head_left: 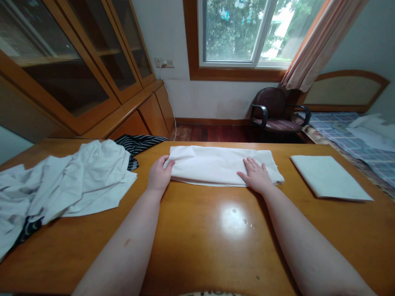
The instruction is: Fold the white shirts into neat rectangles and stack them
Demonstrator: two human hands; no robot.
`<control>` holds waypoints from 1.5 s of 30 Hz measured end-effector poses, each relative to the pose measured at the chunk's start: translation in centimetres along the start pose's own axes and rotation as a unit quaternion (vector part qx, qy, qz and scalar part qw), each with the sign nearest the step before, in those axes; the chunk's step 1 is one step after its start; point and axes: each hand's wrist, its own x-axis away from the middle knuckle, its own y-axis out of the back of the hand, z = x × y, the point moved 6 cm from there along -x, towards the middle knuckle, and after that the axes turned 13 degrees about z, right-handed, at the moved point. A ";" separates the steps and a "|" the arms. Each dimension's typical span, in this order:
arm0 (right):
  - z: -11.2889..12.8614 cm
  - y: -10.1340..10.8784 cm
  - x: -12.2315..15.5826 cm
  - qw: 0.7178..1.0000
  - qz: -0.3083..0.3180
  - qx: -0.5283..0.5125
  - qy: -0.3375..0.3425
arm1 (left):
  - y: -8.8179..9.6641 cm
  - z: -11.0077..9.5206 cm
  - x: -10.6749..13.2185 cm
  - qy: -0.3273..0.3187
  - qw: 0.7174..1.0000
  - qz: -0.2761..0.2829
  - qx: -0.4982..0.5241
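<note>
A white cloth [210, 164], folded into a long flat strip, lies across the wooden table in front of me. My left hand [159, 172] grips its left end, the thumb on top and the fingers curled at the edge, partly hidden. Toward the other end, my right hand [255, 174] rests flat on the cloth with its fingers spread. Whether the cloth is a garment or a plain sheet, I cannot tell.
Crumpled white fabric [83, 176] and a black striped cloth [138, 142] lie at the left. A folded white cloth [330, 176] sits at the right of the table [197, 246]. Beyond stand an armchair [271, 107], a bed [345, 123] and a glass-doored cabinet [114, 102].
</note>
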 end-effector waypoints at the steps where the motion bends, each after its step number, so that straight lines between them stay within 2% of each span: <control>1: 0.1 0.0 0.0 1.000 0.001 -0.001 0.003 | 0.2 -0.1 0.1 -0.004 1.000 -0.010 -0.007; 2: 0.1 0.0 0.0 1.000 0.002 -0.002 0.007 | 0.2 0.0 0.0 0.009 1.000 -0.004 -0.018; 5: 0.3 -0.1 0.0 1.000 0.001 -0.003 0.009 | -0.9 1.2 -0.3 0.090 0.991 0.082 -0.054; 7: 0.3 -0.2 -0.1 1.000 -0.001 -0.002 0.009 | -1.4 1.7 -0.5 0.116 0.984 0.117 -0.070; 18: 0.4 -0.5 0.0 1.000 0.010 0.000 0.023 | -0.9 1.0 -0.9 0.098 0.988 0.053 -0.104; 27: 1.0 -0.8 0.2 0.999 0.011 0.002 0.045 | -1.3 1.8 -0.6 0.164 0.969 0.109 -0.151; 29: 1.1 -0.9 0.2 0.999 0.017 0.007 0.049 | -1.1 1.9 -0.4 0.179 0.964 0.107 -0.162; 33: 1.3 -0.5 0.7 0.998 0.025 0.008 0.052 | -0.3 1.8 -0.4 0.143 0.977 0.055 -0.145; 35: 1.5 0.0 1.2 0.998 0.010 0.012 0.060 | 0.1 1.9 -0.6 0.120 0.985 0.037 -0.120; 39: 2.1 1.1 1.7 0.996 -0.043 0.012 0.083 | 0.1 2.6 -1.3 0.116 0.984 0.068 -0.115; 42: 1.9 0.9 1.4 0.997 -0.060 -0.004 0.053 | 0.2 2.7 -1.5 0.125 0.981 0.071 -0.133; 45: 1.4 0.1 0.6 0.999 -0.038 -0.007 0.008 | 0.1 2.7 -1.4 0.131 0.979 0.075 -0.139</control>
